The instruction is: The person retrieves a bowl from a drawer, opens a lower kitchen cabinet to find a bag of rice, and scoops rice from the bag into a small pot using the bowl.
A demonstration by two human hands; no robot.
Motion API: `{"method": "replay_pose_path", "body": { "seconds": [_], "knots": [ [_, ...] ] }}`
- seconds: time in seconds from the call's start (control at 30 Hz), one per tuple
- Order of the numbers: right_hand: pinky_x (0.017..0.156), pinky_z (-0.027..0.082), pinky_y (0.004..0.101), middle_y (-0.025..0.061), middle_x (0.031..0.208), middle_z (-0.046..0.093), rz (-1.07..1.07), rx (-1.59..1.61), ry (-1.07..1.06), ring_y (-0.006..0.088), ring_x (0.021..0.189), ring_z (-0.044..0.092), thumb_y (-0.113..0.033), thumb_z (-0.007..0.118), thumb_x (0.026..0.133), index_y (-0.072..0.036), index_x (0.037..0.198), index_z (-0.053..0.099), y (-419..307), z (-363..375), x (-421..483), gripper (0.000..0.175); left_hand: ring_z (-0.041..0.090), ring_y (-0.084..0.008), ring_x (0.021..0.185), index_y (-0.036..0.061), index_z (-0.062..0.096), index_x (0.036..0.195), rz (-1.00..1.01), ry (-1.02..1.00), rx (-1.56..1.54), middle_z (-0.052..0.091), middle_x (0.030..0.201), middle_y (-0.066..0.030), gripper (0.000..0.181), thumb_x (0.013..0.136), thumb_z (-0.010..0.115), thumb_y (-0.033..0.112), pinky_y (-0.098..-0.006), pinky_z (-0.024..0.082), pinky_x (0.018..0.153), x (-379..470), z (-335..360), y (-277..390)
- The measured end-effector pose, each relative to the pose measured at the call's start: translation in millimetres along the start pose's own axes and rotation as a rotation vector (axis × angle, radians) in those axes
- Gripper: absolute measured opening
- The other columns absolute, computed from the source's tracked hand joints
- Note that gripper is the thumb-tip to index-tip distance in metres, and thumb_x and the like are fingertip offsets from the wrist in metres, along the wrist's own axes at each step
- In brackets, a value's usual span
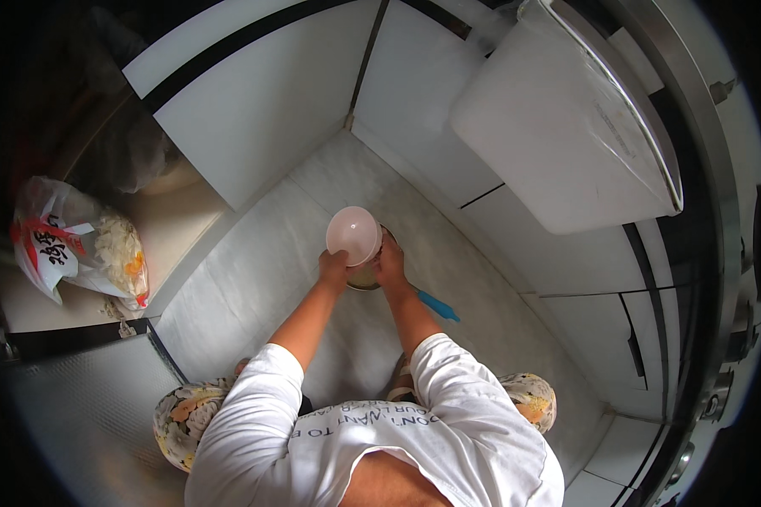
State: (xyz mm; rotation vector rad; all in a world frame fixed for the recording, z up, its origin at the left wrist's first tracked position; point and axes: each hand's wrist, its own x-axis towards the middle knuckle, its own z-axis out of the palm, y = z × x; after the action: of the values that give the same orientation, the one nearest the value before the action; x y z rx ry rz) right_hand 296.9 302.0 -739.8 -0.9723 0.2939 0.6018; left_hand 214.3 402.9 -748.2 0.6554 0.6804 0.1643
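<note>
A pale pink bowl (353,234) is tilted above a round pan (363,279) on the floor in front of me. My left hand (334,265) grips the bowl's near left rim, thumb over the edge. Beside the bowl's right side is my right hand (390,256), over the pan; its fingers are partly hidden, and whether it holds the bowl or something else does not show. The pan's blue handle (438,306) points to the lower right. Much of the pan lies hidden under the bowl and my hands.
White cabinets (279,89) meet in the corner ahead. A white plastic bin (564,127) hangs at the upper right. On a low cabinet shelf (190,222) at left sits a printed plastic bag (82,241) with pale flakes inside. A textured glass door (101,393) stands at lower left.
</note>
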Motion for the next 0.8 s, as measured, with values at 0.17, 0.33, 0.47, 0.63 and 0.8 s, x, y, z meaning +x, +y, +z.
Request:
{"method": "replay_pose_path", "body": {
  "seconds": [0.17, 0.33, 0.47, 0.63, 0.8],
  "knots": [
    [0.066, 0.049, 0.0285, 0.0067, 0.089, 0.06, -0.108, -0.053, 0.01, 0.0142, 0.078, 0.059, -0.021, 0.047, 0.09, -0.001, 0.098, 0.056, 4, -16, 8, 0.024, 0.054, -0.0329, 0.101, -0.0093, 0.038, 0.119, -0.043, -0.099, -0.004, 0.048, 0.115, -0.0187, 0.044, 0.077, 0.044, 0.003, -0.0426, 0.053, 0.081, -1, 3, -2],
    [0.078, 0.049, 0.0317, 0.0104, 0.102, 0.058, -0.13, -0.032, -0.161, 0.0183, 0.091, 0.058, -0.016, 0.04, 0.09, 0.001, 0.103, 0.054, 0, -6, -1, 0.025, 0.054, -0.0326, 0.1, -0.0091, 0.04, 0.118, -0.101, 0.015, 0.023, 0.049, 0.115, -0.0188, 0.042, 0.077, 0.042, -0.001, -0.0407, 0.055, 0.078, -8, 6, 2],
    [0.078, 0.049, 0.0315, 0.0106, 0.1, 0.058, -0.29, -0.179, -0.224, 0.019, 0.092, 0.058, -0.015, 0.04, 0.09, 0.001, 0.106, 0.052, 3, -11, -8, 0.025, 0.054, -0.0326, 0.1, -0.0081, 0.039, 0.118, -0.1, 0.035, 0.043, 0.048, 0.115, -0.0189, 0.042, 0.077, 0.041, -0.003, -0.0399, 0.056, 0.075, -10, 11, 7],
    [0.077, 0.049, 0.0313, 0.0096, 0.098, 0.058, -0.082, 0.08, -0.109, 0.0182, 0.092, 0.057, -0.014, 0.042, 0.09, -0.001, 0.105, 0.051, 7, -16, 2, 0.022, 0.053, -0.0325, 0.1, -0.0069, 0.036, 0.121, -0.15, 0.022, 0.002, 0.046, 0.116, -0.0192, 0.043, 0.077, 0.041, -0.003, -0.0399, 0.056, 0.076, -9, 12, 3],
    [0.077, 0.049, 0.0328, 0.0097, 0.099, 0.057, -0.105, 0.058, -0.091, 0.0189, 0.09, 0.057, -0.018, 0.045, 0.091, -0.002, 0.103, 0.049, 6, -12, -2, 0.021, 0.057, -0.0331, 0.091, -0.0136, 0.036, 0.117, -0.14, 0.058, -0.006, 0.048, 0.11, -0.0221, 0.041, 0.077, 0.038, -0.002, -0.0353, 0.058, 0.072, -19, 19, 11]
  ]
}}
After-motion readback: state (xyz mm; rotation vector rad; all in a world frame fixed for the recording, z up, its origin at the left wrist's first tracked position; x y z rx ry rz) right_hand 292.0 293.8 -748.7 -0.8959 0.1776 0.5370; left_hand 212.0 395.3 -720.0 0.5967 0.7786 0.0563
